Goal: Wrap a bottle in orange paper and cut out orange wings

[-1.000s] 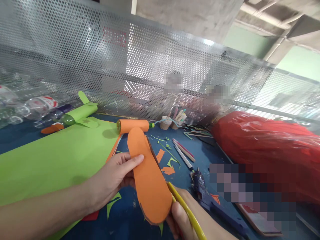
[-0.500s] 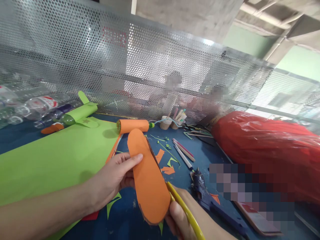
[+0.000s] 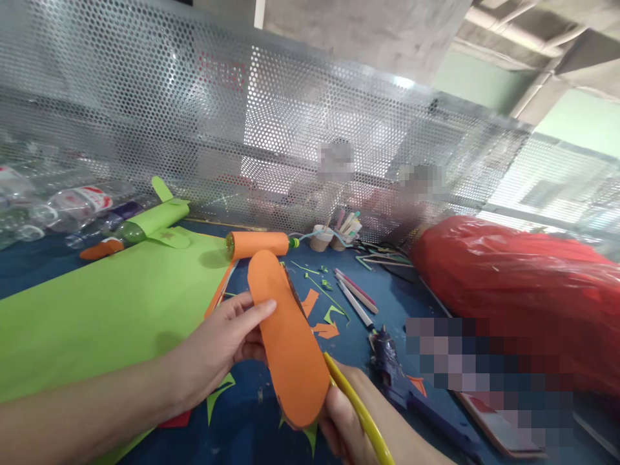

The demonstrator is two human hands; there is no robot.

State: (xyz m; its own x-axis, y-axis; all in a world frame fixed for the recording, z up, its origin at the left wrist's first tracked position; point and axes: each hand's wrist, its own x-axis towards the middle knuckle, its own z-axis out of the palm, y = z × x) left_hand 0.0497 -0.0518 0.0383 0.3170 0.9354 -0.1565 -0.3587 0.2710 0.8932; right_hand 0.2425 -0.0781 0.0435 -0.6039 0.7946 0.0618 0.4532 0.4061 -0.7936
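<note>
My left hand [image 3: 232, 336] pinches the left edge of a long orange paper piece [image 3: 290, 349] with rounded ends, thumb on top and fingers beneath. At its lower right edge, my right hand [image 3: 351, 407] is closed around yellow-handled scissors [image 3: 361, 413]. The orange piece hides most of the blades. Past its upper end lies a bottle wrapped in orange paper [image 3: 259, 244] with a green cap. Orange paper scraps [image 3: 327, 330] and green scraps [image 3: 334, 314] lie just right of the piece.
Large green paper [image 3: 111, 303] covers the table's left side, near a green-wrapped bottle [image 3: 162, 219] and clear bottles [image 3: 80, 203]. To the right are pens [image 3: 356, 294], a dark blue glue gun [image 3: 411, 394] and a red plastic bag [image 3: 513, 290]. Perforated metal [image 3: 217, 129] stands behind.
The orange piece has tilted slightly, its lower end moving up a little. Both hands keep their hold, and the right hand with the scissors has shifted only slightly.
</note>
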